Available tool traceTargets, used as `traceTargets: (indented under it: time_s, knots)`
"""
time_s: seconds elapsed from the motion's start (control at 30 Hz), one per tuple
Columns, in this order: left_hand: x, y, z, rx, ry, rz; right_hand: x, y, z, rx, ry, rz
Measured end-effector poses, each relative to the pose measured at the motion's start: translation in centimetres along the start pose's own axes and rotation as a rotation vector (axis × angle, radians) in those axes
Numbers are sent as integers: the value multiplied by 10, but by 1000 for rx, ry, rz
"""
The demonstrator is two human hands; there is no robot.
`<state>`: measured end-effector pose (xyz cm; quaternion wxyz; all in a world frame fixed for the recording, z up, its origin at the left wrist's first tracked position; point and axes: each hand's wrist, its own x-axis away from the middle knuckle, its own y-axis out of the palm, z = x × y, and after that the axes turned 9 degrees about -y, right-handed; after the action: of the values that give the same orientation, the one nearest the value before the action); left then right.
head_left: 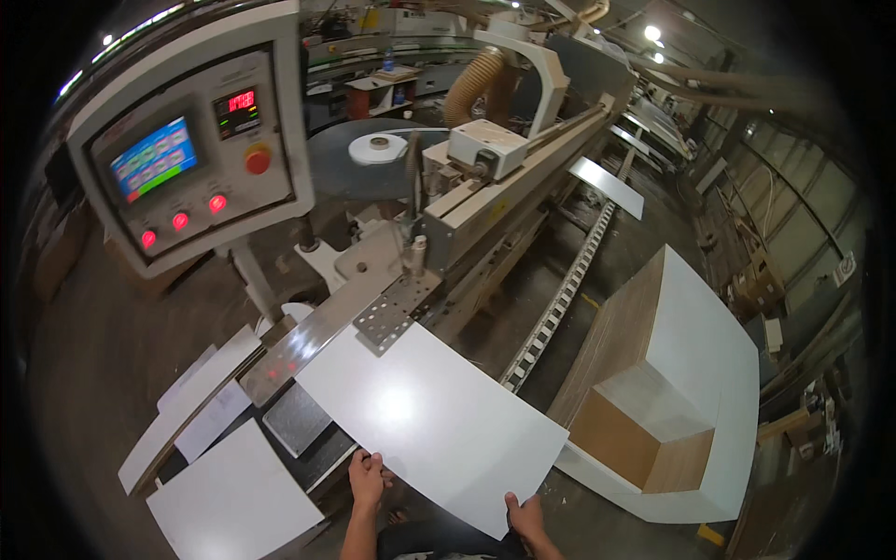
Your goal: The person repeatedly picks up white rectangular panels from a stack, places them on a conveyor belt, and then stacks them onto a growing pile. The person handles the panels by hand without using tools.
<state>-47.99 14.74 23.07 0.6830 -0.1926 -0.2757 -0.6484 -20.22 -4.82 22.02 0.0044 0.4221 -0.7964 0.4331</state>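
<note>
A glossy white panel (pixel 420 411) lies across the feed end of an edge-banding machine (pixel 485 219), its far corner beside a perforated metal plate (pixel 385 313). My left hand (pixel 370 476) holds the panel's near edge, fingers closed on it. At the near right corner my right hand (pixel 526 519) grips the panel, thumb on the edge and the other fingers mostly hidden beneath. Left of the panel is a metal guide fence (pixel 303 341), and below it a dark support surface (pixel 299 420) shows in part.
A control box (pixel 196 140) with a lit screen and red buttons stands at the left. White panels (pixel 233 499) rest at the lower left. Stacked white panels (pixel 700 345) stand at the right, beside a roller track (pixel 569 289) carrying another panel (pixel 607 187). A tape reel (pixel 378 147) sits behind.
</note>
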Motion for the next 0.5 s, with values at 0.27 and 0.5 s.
traceTargets:
  time_s: [0.27, 0.5]
  knots:
    - [-32, 68, 26, 57, 12, 14, -70, -28, -24, 41, -21, 58]
    - [-67, 121, 20, 53, 36, 42, -123, -58, -24, 23, -6, 52]
